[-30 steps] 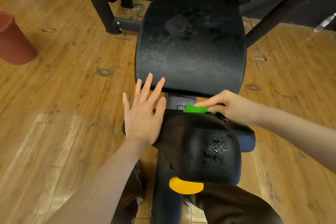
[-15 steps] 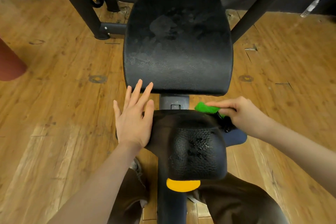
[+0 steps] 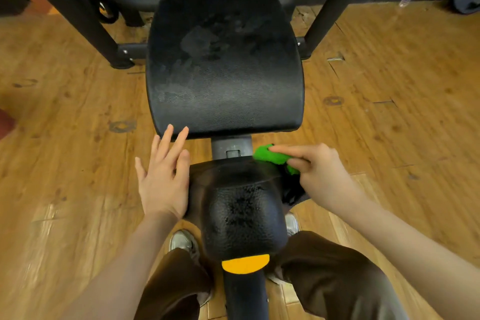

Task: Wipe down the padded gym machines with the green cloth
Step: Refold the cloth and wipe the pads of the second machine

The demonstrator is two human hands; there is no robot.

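Wiping of the small front pad [image 3: 241, 205], seen from above. Green cloth [image 3: 272, 157] bunched under the right hand [image 3: 319, 171], fingers curled over it and pinching it against the pad's far right corner, at about 2 o'clock from the pad's centre. Shifted since a second ago: then tucked at the pad's far edge near the middle, just over the grey post [image 3: 232, 148]; half a second ago nearer the right; now clear of the post and at the pad's right shoulder, with more green showing past the fingertips. Stroke direction therefore judged left to right along the far edge, now close to its end. Left hand [image 3: 162, 179] unchanged in role: flat, fingers straight and slightly spread, holding nothing, palm against the pad's left flank at 9 o'clock, fingertips reaching to the near edge of the large seat pad [image 3: 224, 65]. Large seat pad at 12 o'clock, marked with dull smears and handprints, apparently not yet wiped. Grained top of the small pad with a glossy patch, wet or worn, not to be told. Orange tab [image 3: 245, 264] at 6 o'clock, above the knees. Wooden floor [image 3: 78, 138] all round. Implication for the task: far edge of the small pad nearly covered; right flank and the large seat pad likely still to do.
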